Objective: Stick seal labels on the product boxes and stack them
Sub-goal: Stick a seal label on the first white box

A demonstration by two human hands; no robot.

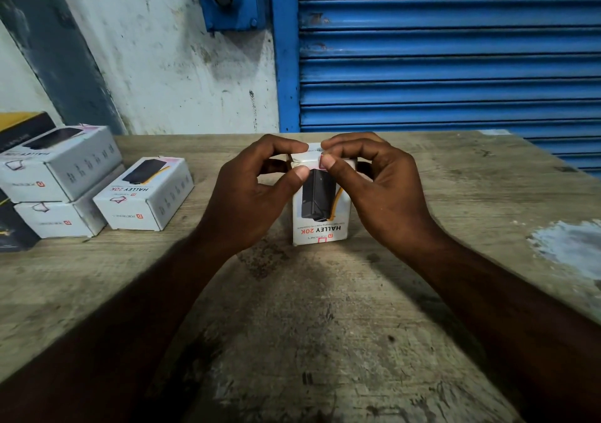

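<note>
A white product box (320, 217) printed "HALLEY 20K" stands on end in the middle of the wooden table (292, 325). My left hand (257, 191) grips its top left edge, thumb on the front and fingers curled over the top. My right hand (374, 185) grips the top right edge the same way, its thumb pressing a small pink-edged seal label (320, 161) at the top of the front face. At the left, one like box (144, 193) lies alone beside a stack of two boxes (58, 182).
Dark and yellow boxes (19, 129) sit at the far left edge behind the stack. A blue roller shutter (448, 48) and a stained white wall (162, 64) stand beyond the table's far edge. A white paint patch (569, 243) marks the table at right.
</note>
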